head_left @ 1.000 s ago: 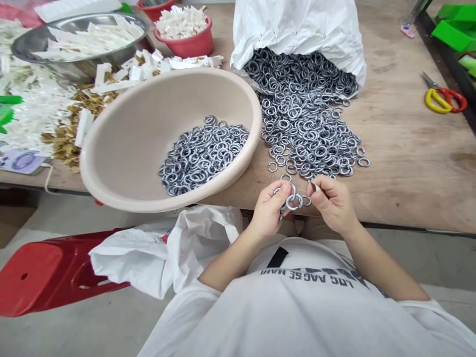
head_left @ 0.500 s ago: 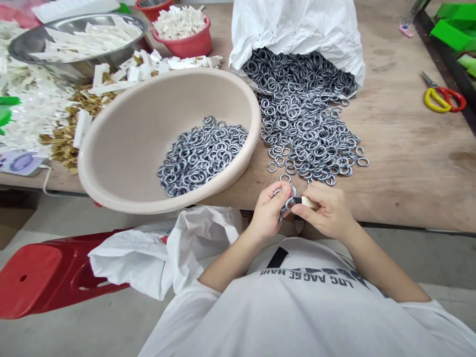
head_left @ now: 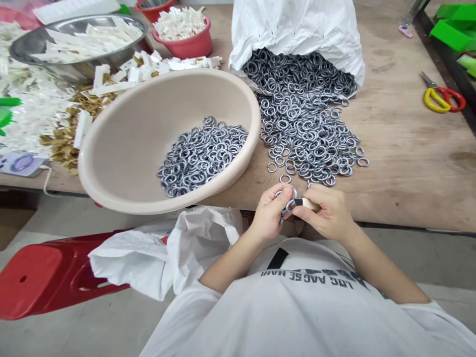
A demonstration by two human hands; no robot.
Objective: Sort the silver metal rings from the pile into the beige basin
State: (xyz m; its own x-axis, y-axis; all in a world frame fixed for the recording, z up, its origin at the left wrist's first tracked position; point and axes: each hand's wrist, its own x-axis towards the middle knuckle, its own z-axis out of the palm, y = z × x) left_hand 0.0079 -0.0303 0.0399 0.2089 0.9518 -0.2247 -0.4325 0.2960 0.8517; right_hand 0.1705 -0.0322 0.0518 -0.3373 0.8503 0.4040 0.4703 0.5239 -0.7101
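Observation:
At the table's front edge, my left hand (head_left: 270,210) is closed on a few grey metal rings (head_left: 290,204). Right beside it, my right hand (head_left: 329,210) grips a small tool with a pale handle (head_left: 310,204) and a black band, its tip against the rings. Beyond my hands lies a loose pile of grey rings (head_left: 305,129), spilling from a white sack (head_left: 297,25). To the left, a large beige basin (head_left: 122,144) holds many similar rings (head_left: 204,153) in its lower right part.
Red-and-yellow scissors (head_left: 442,96) lie at the right. A steel bowl (head_left: 70,72), white and brown pieces and a red bowl (head_left: 191,45) are at the back left. Below the table are a red stool (head_left: 29,277) and a white bag (head_left: 201,238).

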